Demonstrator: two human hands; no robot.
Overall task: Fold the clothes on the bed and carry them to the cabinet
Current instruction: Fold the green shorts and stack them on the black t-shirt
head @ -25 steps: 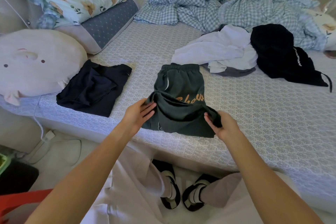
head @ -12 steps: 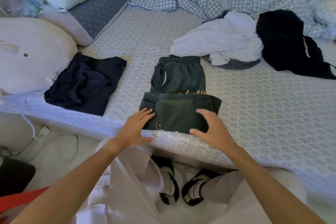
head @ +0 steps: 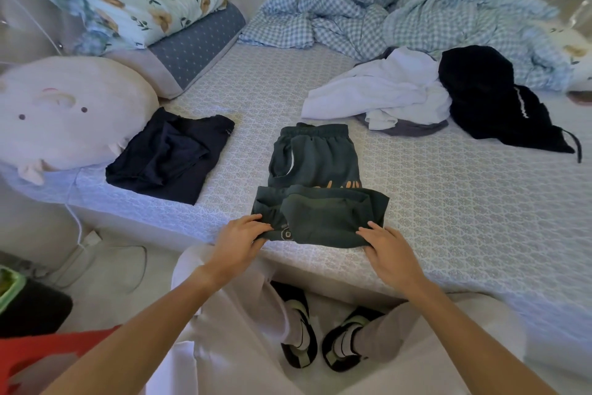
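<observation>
Dark green shorts [head: 315,170] lie on the bed [head: 448,202] near its front edge, with the lower part folded up over the orange lettering. My left hand [head: 238,239] pinches the fold's near left corner. My right hand [head: 389,249] holds the near right corner, fingers curled over the cloth. A folded navy garment [head: 169,157] lies to the left. A crumpled white garment [head: 384,90] and a black garment [head: 493,100] lie unfolded at the back right.
A pig-faced round cushion [head: 61,119] and stacked pillows [head: 144,7] fill the bed's left side. A checked blue quilt [head: 384,13] is bunched along the back. A white cable [head: 77,231] trails on the floor at left, near a red object [head: 38,359].
The shorts' lower part went from being lifted to lying folded flat over the upper half. Both hands drew back to the fold's near corners and now grip them.
</observation>
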